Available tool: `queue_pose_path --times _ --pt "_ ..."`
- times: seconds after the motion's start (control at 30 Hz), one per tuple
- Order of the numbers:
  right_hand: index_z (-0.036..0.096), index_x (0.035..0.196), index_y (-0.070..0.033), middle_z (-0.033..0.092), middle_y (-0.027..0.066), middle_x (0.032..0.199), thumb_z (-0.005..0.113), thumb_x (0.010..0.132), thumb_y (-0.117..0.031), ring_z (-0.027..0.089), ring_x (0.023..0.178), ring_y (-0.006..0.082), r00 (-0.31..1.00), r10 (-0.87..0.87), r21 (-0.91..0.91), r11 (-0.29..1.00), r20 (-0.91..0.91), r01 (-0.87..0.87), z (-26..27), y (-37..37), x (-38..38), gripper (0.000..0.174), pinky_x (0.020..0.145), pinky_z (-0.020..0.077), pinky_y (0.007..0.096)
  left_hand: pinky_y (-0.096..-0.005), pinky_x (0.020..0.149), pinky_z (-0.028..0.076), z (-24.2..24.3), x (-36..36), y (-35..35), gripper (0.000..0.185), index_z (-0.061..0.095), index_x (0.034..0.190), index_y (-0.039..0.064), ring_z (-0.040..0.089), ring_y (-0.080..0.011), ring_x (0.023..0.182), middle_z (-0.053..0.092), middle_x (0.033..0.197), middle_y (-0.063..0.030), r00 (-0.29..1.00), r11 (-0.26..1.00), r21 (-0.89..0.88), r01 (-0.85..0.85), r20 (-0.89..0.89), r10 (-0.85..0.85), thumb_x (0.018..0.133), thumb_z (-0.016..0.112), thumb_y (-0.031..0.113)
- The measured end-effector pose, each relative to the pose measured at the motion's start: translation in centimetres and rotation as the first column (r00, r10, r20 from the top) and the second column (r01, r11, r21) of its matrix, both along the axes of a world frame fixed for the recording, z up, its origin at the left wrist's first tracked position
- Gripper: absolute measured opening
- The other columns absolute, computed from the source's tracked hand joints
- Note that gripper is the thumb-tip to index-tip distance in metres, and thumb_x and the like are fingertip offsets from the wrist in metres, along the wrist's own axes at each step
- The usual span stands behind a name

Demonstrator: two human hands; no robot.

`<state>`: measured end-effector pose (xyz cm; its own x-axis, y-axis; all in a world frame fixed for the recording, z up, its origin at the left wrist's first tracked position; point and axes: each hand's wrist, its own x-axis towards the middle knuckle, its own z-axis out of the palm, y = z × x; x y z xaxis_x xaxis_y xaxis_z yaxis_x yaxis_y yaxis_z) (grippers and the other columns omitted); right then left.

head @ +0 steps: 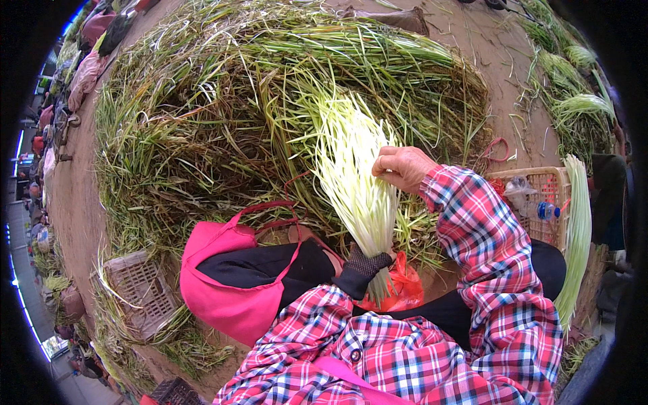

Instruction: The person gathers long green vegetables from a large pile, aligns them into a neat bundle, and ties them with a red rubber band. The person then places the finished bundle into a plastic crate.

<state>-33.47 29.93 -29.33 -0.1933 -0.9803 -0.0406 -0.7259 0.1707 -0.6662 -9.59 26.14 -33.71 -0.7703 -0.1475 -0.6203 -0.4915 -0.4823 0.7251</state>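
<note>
My left hand (368,263), in a dark knit glove, grips a bundle of pale yellow-green leafy stalks (354,177), which look like blanched chives, near its narrow lower end. The leaves fan out away from me. At the right side of this fan, my bare right hand (402,167) has its fingers curled and touching the outer leaves; whether a strand is pinched between them is unclear. Beyond the bundle spreads a large heap of green and brown leaves (202,136). A red plastic bag (405,288) lies below my left hand, between my legs.
A plastic crate (549,185) at my right holds a water bottle (547,210) and clear plastic. Long pale stalks (576,238) rest along its outer side. Another crate (139,288) sits at left. Pink cloth (223,283) covers my left knee. More leaf piles (567,91) lie at far right.
</note>
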Motion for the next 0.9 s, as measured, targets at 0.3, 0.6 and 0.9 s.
queue_pose_path --times 0.3,0.6,0.9 --pt "0.06 0.087 -0.011 0.056 0.0068 0.085 0.057 0.083 -0.017 0.06 0.077 0.0276 0.992 -0.028 0.101 0.994 -0.126 0.041 -0.4 0.1 0.8 0.009 0.065 0.0496 0.0363 -0.0308 0.073 0.047 -0.3 0.0 0.1 0.049 0.054 0.11 0.004 0.057 -0.0185 0.084 0.061 0.094 -0.0063 1.0 1.0 0.019 -0.019 -0.017 0.019 0.069 0.077 0.018" --pt "0.053 0.094 -0.008 0.054 0.0103 0.088 0.051 0.082 -0.008 0.061 0.073 0.0286 0.936 -0.094 0.14 0.979 -0.339 0.149 -1.4 0.2 1.5 0.013 0.063 0.0523 0.0358 -0.0302 0.072 0.047 -0.9 -0.1 0.0 0.044 0.058 0.105 0.004 0.058 -0.017 0.084 0.061 0.092 -0.0056 0.999 0.998 0.053 -0.036 -0.003 0.036 0.069 0.077 0.019" --pt "0.059 0.083 -0.007 0.058 0.0094 0.075 0.059 0.083 -0.014 0.06 0.062 0.0247 0.833 -0.426 -0.2 0.904 -0.353 0.378 -0.5 -0.5 0.8 0.007 0.055 0.0517 0.0351 -0.029 0.072 0.046 -0.1 -0.1 0.3 0.041 0.059 0.104 0.005 0.057 -0.0154 0.083 0.061 0.091 -0.004 0.994 0.992 0.069 -0.103 -0.012 0.104 0.07 0.076 0.019"
